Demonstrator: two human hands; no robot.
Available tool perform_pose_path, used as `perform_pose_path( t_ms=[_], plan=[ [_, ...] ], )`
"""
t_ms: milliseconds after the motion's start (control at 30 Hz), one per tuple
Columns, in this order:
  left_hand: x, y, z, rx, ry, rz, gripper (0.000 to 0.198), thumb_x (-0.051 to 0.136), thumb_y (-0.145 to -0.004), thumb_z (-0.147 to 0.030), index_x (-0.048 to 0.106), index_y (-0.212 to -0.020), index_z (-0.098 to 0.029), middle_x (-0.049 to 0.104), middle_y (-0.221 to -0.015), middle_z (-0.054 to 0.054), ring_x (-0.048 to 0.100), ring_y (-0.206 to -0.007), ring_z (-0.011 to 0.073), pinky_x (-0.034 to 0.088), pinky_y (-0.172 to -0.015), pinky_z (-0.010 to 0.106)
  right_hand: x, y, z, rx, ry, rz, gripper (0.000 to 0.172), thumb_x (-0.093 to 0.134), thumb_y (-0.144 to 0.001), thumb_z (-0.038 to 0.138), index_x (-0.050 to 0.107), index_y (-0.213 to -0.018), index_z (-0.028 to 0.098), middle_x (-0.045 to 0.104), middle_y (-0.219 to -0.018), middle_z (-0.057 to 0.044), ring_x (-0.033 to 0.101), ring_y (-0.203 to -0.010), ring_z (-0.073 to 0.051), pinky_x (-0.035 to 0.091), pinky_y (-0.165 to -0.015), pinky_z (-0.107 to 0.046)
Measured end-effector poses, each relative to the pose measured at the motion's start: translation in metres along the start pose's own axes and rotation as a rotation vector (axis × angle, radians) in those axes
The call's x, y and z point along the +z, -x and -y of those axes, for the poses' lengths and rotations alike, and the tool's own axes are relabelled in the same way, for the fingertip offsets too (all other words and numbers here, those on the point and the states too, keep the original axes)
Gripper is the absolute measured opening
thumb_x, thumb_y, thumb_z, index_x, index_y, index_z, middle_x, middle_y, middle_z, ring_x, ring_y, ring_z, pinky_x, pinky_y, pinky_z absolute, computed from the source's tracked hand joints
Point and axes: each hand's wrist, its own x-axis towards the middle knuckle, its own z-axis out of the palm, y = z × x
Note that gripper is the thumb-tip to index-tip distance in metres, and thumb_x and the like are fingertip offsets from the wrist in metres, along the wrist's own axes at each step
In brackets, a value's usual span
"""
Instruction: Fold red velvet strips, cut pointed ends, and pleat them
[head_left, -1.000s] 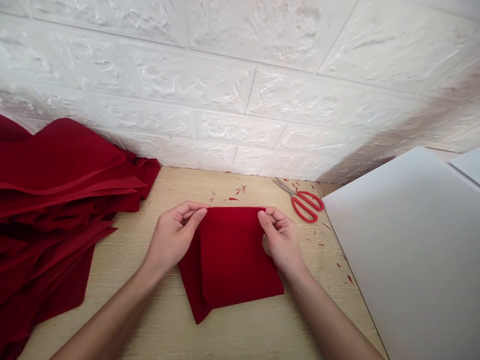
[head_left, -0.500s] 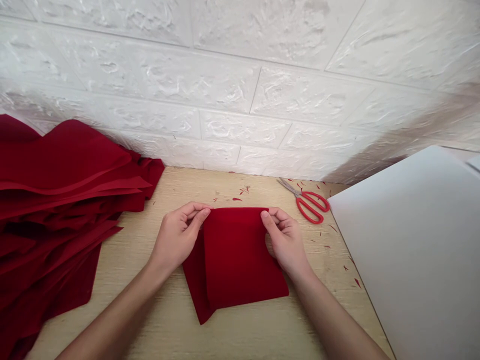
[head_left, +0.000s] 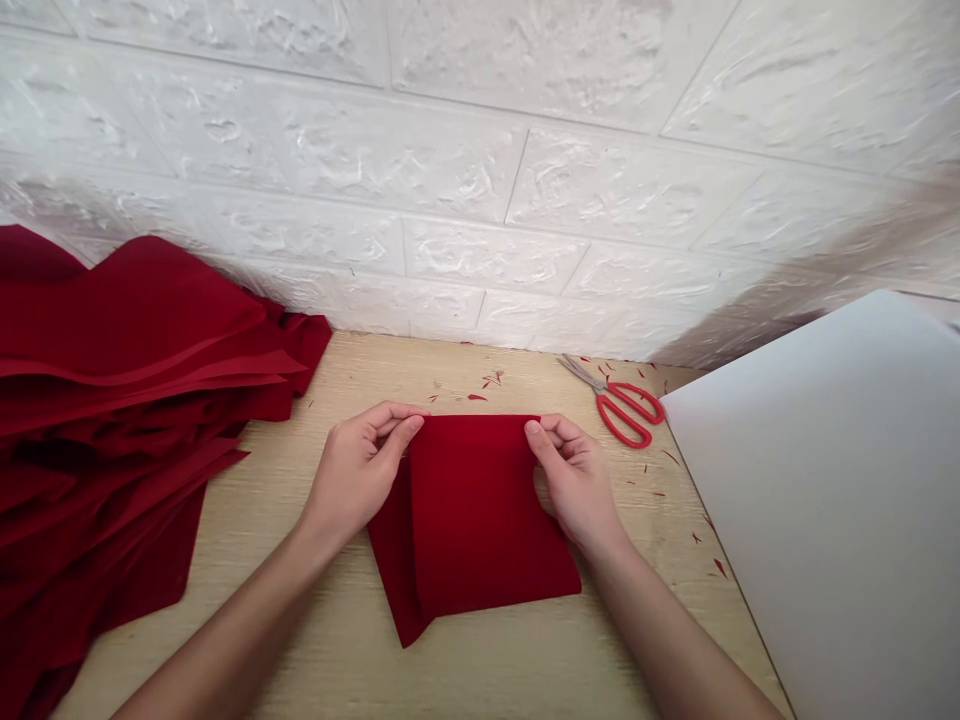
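Observation:
A folded piece of red fabric (head_left: 480, 510) hangs between my two hands above the wooden tabletop. My left hand (head_left: 364, 455) pinches its upper left corner between thumb and fingers. At the upper right corner, my right hand (head_left: 574, 475) holds the cloth in the same kind of pinch. The top edge is stretched straight between them. A second layer shows behind the front one, slanting out at the lower left. Just beyond my right hand lie scissors (head_left: 619, 400) with red handles, their blades toward the wall.
A large heap of red fabric (head_left: 135, 400) covers the left side of the table (head_left: 337, 640). On the right stands a white board or box-like panel (head_left: 832, 480). Small red scraps (head_left: 491, 380) are scattered near the white brick-patterned wall (head_left: 450, 180) and along the panel.
The whole view has shifted very slightly. My hands keep the same pinch on the red fabric, and nothing else has visibly moved.

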Motion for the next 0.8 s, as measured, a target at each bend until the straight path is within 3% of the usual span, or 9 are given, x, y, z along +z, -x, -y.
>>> perform_pose_path(
  t_ms=[267, 400, 533, 733, 800],
  plan=[
    [-0.0020, -0.0023, 0.0016, 0.065, -0.106, -0.055, 0.036, 0.063, -0.088, -0.052, 0.074, -0.095, -0.018, 0.074, -0.079, 0.004, 0.063, -0.069, 0.0178, 0.048, -0.063, 0.026, -0.0024, -0.0003, 0.0027, -0.011, 0.047, 0.016, 0.041, 0.080, -0.073, 0.058, 0.063, -0.072, 0.021, 0.058, -0.060, 0.003, 0.045, -0.053, -0.011, 0.037, -0.054, -0.024],
    [-0.0016, -0.0026, 0.0012, 0.091, -0.142, -0.029, 0.033, 0.060, -0.091, -0.049, 0.073, -0.092, -0.019, 0.074, -0.080, 0.003, 0.060, -0.065, 0.0160, 0.041, -0.059, 0.025, -0.0047, -0.0022, 0.0029, -0.059, 0.093, 0.004, 0.037, 0.080, -0.073, 0.054, 0.063, -0.069, 0.021, 0.056, -0.059, 0.003, 0.044, -0.055, -0.011, 0.035, -0.056, -0.025],
    [-0.0016, -0.0023, -0.0006, 0.095, -0.133, -0.005, 0.031, 0.060, -0.091, -0.048, 0.073, -0.090, -0.019, 0.074, -0.080, 0.003, 0.062, -0.070, 0.0177, 0.041, -0.062, 0.025, -0.0056, -0.0035, 0.0026, -0.047, 0.077, 0.004, 0.035, 0.081, -0.073, 0.051, 0.063, -0.066, 0.021, 0.056, -0.059, 0.003, 0.044, -0.055, -0.011, 0.035, -0.056, -0.026],
    [-0.0041, -0.0027, -0.0025, 0.105, -0.166, -0.017, 0.031, 0.060, -0.091, -0.047, 0.073, -0.090, -0.019, 0.074, -0.080, 0.002, 0.059, -0.064, 0.0162, 0.039, -0.058, 0.025, -0.0079, -0.0051, 0.0014, -0.022, 0.162, 0.078, 0.037, 0.076, -0.078, 0.055, 0.062, -0.071, 0.021, 0.058, -0.062, 0.002, 0.049, -0.057, -0.013, 0.038, -0.057, -0.027],
    [-0.0034, -0.0022, -0.0028, 0.130, -0.187, -0.020, 0.030, 0.059, -0.092, -0.046, 0.073, -0.090, -0.019, 0.075, -0.081, 0.003, 0.061, -0.066, 0.0165, 0.040, -0.059, 0.025, -0.0100, -0.0054, 0.0028, -0.080, 0.258, 0.088, 0.033, 0.072, -0.082, 0.054, 0.063, -0.080, 0.022, 0.062, -0.070, 0.000, 0.053, -0.062, -0.015, 0.041, -0.058, -0.028]
  ],
)
